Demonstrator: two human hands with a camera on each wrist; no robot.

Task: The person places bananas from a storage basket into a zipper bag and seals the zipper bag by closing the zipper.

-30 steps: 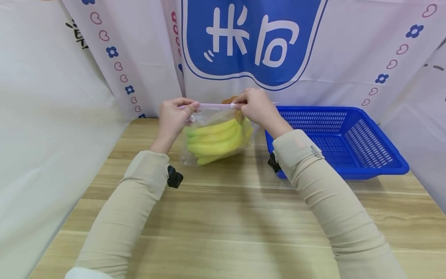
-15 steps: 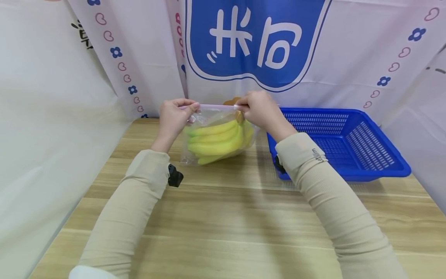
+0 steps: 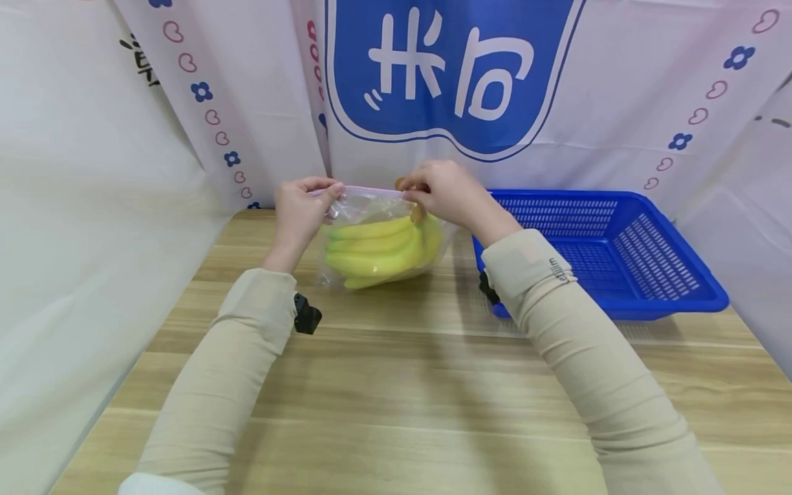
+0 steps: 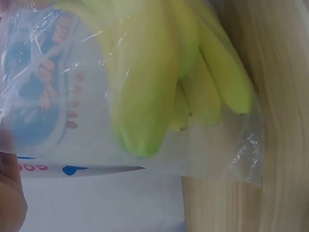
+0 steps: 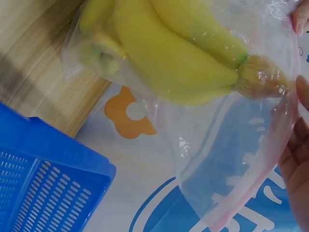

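In the head view a clear zip bag (image 3: 371, 206) with a pink top edge hangs upright between the two hands. Through its plastic shows a bunch of bananas (image 3: 377, 251), its brown stem end (image 5: 260, 77) up against the pink edge in the right wrist view. My left hand (image 3: 299, 210) pinches the top edge near the left end between thumb and fingers. Farther right along that edge, my right hand (image 3: 448, 192) pinches it with thumb and forefinger. Whether the bag's bottom touches the table cannot be told.
A blue plastic basket (image 3: 656, 306) with slotted walls stands right of the bag, partly behind the right forearm. Under everything is a wood-grain table (image 3: 383, 385). A printed white curtain (image 3: 272, 103) hangs along the back.
Both hands and the bag have shifted slightly left. The right fingers have changed their hold on the pink edge, and the white piece seen at their tips is no longer plainly visible.
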